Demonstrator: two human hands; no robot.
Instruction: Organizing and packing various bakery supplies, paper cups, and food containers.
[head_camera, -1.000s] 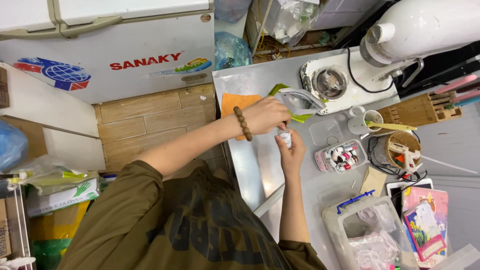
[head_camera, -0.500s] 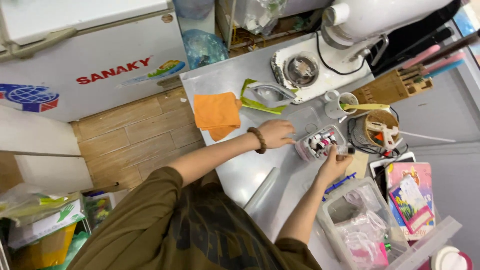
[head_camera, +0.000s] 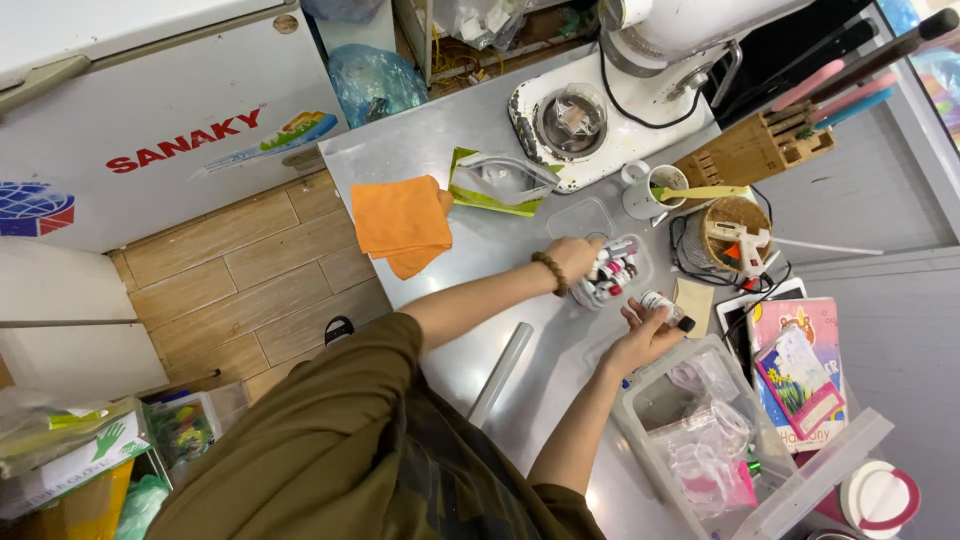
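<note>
My left hand (head_camera: 575, 258) dips fingers into the tub of small bottles (head_camera: 612, 275); my right hand (head_camera: 640, 335) pinches a small bottle (head_camera: 665, 307). Orange cloth (head_camera: 402, 222) lies upper left, clear bin (head_camera: 720, 440) crowds the lower right of the worktop (head_camera: 480, 140).

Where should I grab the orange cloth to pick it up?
Pinch the orange cloth at its lower edge, where the folded layers bunch and hang a little past the steel table edge. Come from the floor side with fingers above and below the fold. It lies flat and limp, so the loose overhanging corner looks like the easiest part to catch.
</note>
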